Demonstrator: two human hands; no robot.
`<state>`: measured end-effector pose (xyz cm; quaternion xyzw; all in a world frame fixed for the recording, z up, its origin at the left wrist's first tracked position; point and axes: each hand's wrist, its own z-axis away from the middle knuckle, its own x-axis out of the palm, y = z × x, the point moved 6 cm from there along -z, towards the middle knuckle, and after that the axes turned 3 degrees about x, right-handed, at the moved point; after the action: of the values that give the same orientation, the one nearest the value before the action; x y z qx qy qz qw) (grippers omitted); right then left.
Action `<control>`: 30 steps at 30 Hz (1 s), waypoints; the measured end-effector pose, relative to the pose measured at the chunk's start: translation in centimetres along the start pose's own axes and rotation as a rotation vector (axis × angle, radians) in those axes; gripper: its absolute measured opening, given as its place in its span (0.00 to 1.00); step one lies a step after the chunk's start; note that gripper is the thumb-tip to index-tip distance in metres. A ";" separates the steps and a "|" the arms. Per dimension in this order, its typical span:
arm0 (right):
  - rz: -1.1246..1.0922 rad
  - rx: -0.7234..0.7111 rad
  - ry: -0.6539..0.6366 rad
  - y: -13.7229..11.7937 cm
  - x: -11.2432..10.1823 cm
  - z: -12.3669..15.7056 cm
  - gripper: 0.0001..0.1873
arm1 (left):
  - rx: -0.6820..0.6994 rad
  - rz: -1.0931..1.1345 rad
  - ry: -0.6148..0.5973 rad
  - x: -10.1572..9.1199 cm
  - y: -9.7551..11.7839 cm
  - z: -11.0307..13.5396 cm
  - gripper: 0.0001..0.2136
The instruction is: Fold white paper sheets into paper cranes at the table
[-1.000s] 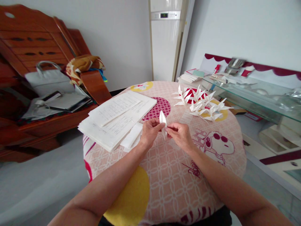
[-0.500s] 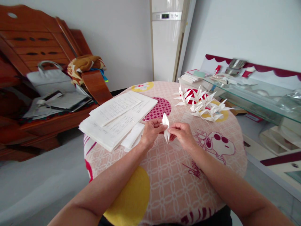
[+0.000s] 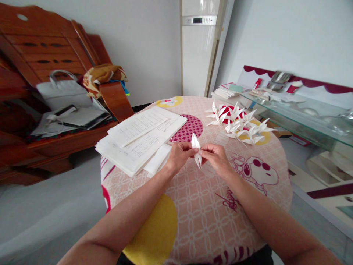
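Note:
A small folded white paper piece (image 3: 196, 144) stands upright between my two hands over the round table's pink patterned cloth (image 3: 201, 206). My left hand (image 3: 179, 156) pinches its left side with fingers closed. From the right, my right hand (image 3: 216, 157) grips it with fingers curled. Several finished white paper cranes (image 3: 240, 123) lie in a group at the far right of the table. A stack of printed white sheets (image 3: 140, 138) rests at the table's left, close to my left hand.
A wooden bench (image 3: 55, 110) at the left carries a grey bag (image 3: 63, 92), papers and a folded blanket. A white standing air conditioner (image 3: 197, 48) is at the back. A glass shelf (image 3: 298, 110) with books and cups runs along the right.
The view has shifted slightly. The paper piece has turned a little between my fingers, and both hands have stayed closed on it.

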<state>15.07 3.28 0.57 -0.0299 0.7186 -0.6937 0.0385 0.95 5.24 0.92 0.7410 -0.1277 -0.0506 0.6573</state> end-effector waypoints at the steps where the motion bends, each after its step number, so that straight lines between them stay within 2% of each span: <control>1: -0.008 -0.009 -0.016 0.0 0.0 0.0 0.12 | -0.006 0.015 -0.013 0.0 0.0 0.0 0.12; 4: -0.007 -0.031 -0.018 0.0 0.0 0.0 0.13 | -0.021 0.047 -0.040 0.2 0.0 0.0 0.12; 7: 0.011 -0.054 0.038 -0.1 -0.2 0.1 0.12 | -0.034 0.091 -0.056 0.5 -0.2 0.1 0.12; 12: 0.069 -0.076 0.116 -0.6 -0.4 0.4 0.09 | -0.031 0.107 -0.005 0.8 -0.5 0.2 0.11; 16: 0.126 -0.084 0.062 -0.7 -0.1 0.6 0.09 | 0.014 0.053 0.053 0.7 -0.7 0.0 0.12; 21: 0.123 -0.060 0.035 -0.6 0.2 0.6 0.09 | 0.043 0.020 0.070 0.5 -0.6 0.0 0.12; 30: 0.080 -0.001 0.012 -0.7 0.4 0.5 0.08 | 0.010 0.084 0.095 0.3 -0.3 0.0 0.12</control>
<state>14.72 2.76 1.28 0.0027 0.7198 -0.6914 0.0619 1.21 5.16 0.69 0.7397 -0.1276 0.0130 0.6606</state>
